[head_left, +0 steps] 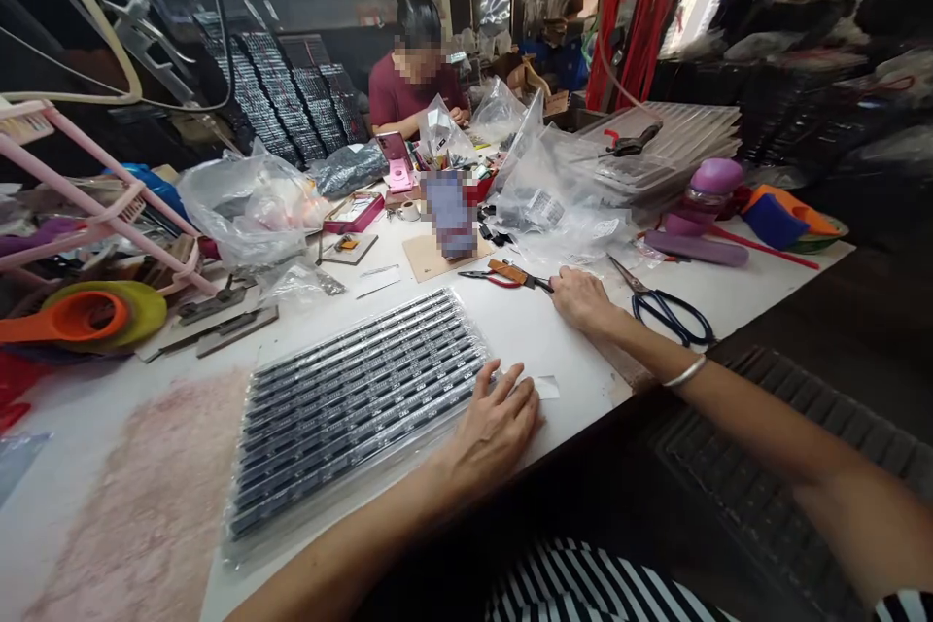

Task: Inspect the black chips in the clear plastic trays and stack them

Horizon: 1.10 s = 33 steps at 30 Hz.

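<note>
My left hand point(502, 416) lies palm down with fingers spread at the right end of a flat, plastic-wrapped tray point(361, 394) holding several rows of dark strips with small white print. A small white slip point(546, 387) sticks out beside its fingertips. Farther back on the right, my right hand point(579, 298) is closed at the dark end of a slim tool with an orange-brown handle point(508, 270); the fingers cover the tip. Pliers with a red grip point(490, 280) lie against that tool. To the right of this hand rest large scissors point(665, 306) with dark handles.
Across the white table point(583, 408) a person point(408, 87) in a maroon shirt sits working. Clear plastic bags point(554, 199), a pink phone stand point(398, 177) and stacked clear trays point(671, 146) crowd the back. A pink rack point(109, 204) and orange scoop point(80, 316) stand left.
</note>
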Each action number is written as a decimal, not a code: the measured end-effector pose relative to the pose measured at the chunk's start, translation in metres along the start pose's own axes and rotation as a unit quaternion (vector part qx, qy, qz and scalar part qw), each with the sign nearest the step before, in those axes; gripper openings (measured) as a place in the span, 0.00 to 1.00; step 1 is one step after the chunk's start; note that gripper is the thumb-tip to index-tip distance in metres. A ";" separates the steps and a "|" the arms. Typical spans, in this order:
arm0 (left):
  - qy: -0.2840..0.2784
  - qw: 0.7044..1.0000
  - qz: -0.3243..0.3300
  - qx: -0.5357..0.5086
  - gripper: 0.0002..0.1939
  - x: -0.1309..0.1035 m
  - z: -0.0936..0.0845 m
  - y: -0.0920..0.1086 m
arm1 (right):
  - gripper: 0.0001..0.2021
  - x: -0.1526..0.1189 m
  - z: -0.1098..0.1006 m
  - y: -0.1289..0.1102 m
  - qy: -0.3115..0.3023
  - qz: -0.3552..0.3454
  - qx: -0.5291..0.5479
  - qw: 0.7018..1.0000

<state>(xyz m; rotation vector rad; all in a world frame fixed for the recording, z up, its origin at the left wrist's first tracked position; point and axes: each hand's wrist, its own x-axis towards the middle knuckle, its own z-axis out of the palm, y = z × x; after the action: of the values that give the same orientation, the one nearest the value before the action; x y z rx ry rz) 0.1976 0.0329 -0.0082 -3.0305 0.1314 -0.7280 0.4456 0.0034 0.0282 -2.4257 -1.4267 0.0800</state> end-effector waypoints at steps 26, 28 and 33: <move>-0.028 1.000 -0.008 -0.005 0.10 0.007 -0.006 -0.005 | 0.22 -0.107 0.022 -0.017 -0.056 -0.170 0.367 0.913; -0.004 0.999 -0.019 -0.029 0.10 0.006 -0.003 -0.007 | 0.22 -0.106 0.023 -0.016 -0.063 -0.188 0.365 0.910; 0.037 0.995 -0.059 -0.070 0.12 0.005 0.007 -0.013 | 0.13 -0.108 0.026 -0.019 -0.038 -0.181 0.374 0.909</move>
<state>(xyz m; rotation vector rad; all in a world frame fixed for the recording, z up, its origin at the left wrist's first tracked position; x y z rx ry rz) 0.2064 0.0455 -0.0111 -3.1663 0.0039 -0.8775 0.3704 -0.0742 -0.0027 -1.5334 -1.4917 0.5319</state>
